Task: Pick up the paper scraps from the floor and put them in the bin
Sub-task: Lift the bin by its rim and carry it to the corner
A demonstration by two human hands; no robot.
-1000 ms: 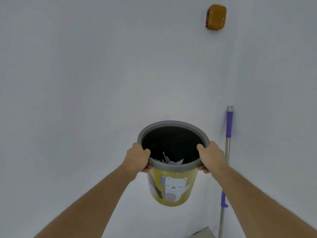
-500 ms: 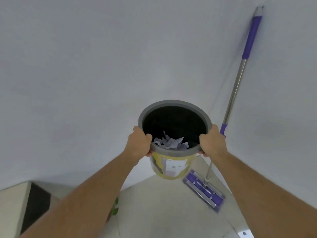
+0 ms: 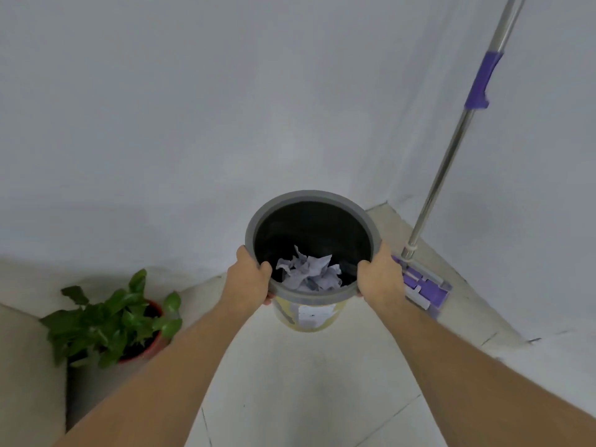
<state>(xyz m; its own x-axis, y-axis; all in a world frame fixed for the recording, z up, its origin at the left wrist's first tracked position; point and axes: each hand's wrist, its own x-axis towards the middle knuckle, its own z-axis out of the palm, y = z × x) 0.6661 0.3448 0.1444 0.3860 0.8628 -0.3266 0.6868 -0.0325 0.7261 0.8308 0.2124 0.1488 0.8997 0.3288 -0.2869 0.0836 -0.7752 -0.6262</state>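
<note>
Both the left hand (image 3: pixel 250 280) and right hand (image 3: pixel 380 277) clamp fingers over the bin (image 3: pixel 311 201) rim, paper scraps (image 3: pixel 308 272) lying between them. Collection looks finished; next, probably lowering the bin level onto the floor (image 3: pixel 306 382).

Left hand (image 3: pixel 250 279) and right hand (image 3: pixel 380 275) grip grey rim of bin (image 3: pixel 309 196), thumbs hooked inside; crumpled paper scraps (image 3: pixel 309 272) between fingers; mop (image 3: pixel 429 290) beyond right knuckles.

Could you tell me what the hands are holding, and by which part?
Both hands, left and right, hold the bin by opposite sides of its grey rim.
</note>
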